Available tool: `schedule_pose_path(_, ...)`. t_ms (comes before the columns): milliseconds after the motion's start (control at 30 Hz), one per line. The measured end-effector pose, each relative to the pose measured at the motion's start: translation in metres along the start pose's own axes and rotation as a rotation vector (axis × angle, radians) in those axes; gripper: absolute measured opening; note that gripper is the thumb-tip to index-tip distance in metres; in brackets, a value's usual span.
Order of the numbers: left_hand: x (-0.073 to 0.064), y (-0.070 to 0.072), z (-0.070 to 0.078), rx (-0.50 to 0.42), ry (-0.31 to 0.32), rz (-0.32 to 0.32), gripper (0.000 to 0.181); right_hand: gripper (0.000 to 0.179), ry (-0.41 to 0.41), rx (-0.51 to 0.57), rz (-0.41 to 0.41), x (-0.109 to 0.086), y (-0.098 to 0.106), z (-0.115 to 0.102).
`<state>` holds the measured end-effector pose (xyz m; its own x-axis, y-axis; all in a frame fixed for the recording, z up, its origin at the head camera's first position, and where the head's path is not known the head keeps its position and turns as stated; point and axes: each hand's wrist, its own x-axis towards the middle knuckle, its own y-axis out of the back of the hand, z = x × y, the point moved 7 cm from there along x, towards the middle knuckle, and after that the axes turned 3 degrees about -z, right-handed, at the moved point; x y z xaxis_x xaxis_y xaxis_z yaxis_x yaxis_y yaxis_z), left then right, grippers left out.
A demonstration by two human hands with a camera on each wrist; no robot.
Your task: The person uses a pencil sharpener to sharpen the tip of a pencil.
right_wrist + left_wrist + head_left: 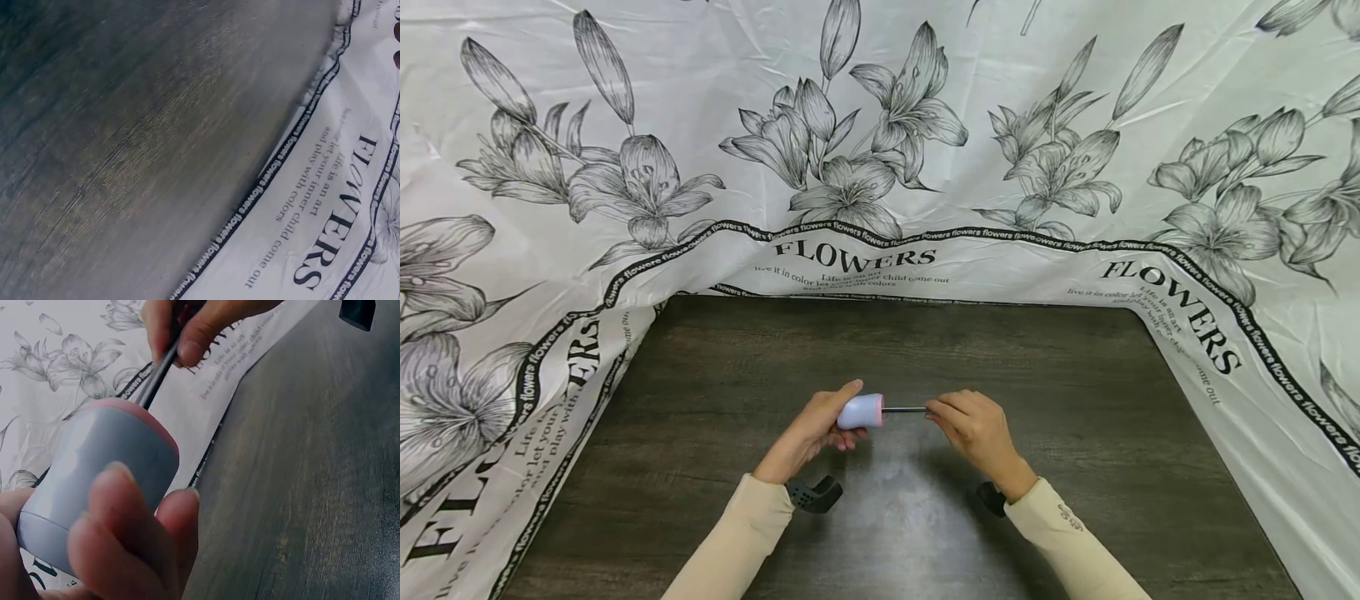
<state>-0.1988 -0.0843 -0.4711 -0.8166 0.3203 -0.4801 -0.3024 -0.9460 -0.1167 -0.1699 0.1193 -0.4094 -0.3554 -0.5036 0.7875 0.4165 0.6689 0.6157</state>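
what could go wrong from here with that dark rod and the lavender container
The right hand pinches the dark rod out beyond the lavender container, so the rod might wobble if moved crookedly. The left hand holds the container tipped sideways over the table, so it could slip and fall.

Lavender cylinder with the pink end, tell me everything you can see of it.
The lavender cylinder is smooth, slightly waisted and glossy, apparently plastic, with a pink rim and a seam near the other end. It is held on its side over the dark table by the left hand, its pink end toward the right hand, which pinches a dark rod jutting from that end.
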Motion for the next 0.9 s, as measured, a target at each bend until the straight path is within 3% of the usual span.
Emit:
schedule_pose_path(200, 0.003, -0.004, 0.001, -0.005, 0.015, -0.052, 0.062, 0.018, 0.11, 0.006, 0.135, 0.002, 0.006, -0.009)
schedule_pose_path(300, 0.004, -0.005, 0.0, -0.007, 0.015, -0.055, 0.063, 0.017, 0.125, -0.002, 0.147, 0.002, 0.006, -0.01)
schedule_pose_path(433, 0.004, -0.006, -0.002, -0.032, 0.004, -0.024, 0.061, 0.017, 0.112, -0.024, 0.134, 0.002, 0.003, -0.009)
schedule_pose_path(533, 0.005, -0.005, -0.003, -0.05, -0.031, 0.016, 0.056, 0.02, 0.044, 0.0, 0.102, 0.001, -0.001, -0.007)
schedule_pose_path(600, 0.007, -0.004, -0.002, -0.051, -0.077, 0.039, 0.05, 0.015, -0.039, 0.046, 0.059, -0.001, -0.004, -0.004)
schedule_pose_path(700, 0.007, -0.004, 0.003, -0.028, -0.185, 0.057, 0.04, 0.006, -0.253, 0.164, -0.051, -0.004, -0.01, 0.007)
schedule_pose_path(800, 0.005, -0.005, 0.01, -0.028, -0.312, 0.042, 0.037, 0.007, -0.543, 0.339, -0.231, -0.005, -0.018, 0.023)
schedule_pose_path(900, 0.001, -0.007, 0.013, -0.038, -0.425, -0.014, 0.042, 0.008, -0.806, 0.547, -0.451, -0.008, -0.029, 0.036)
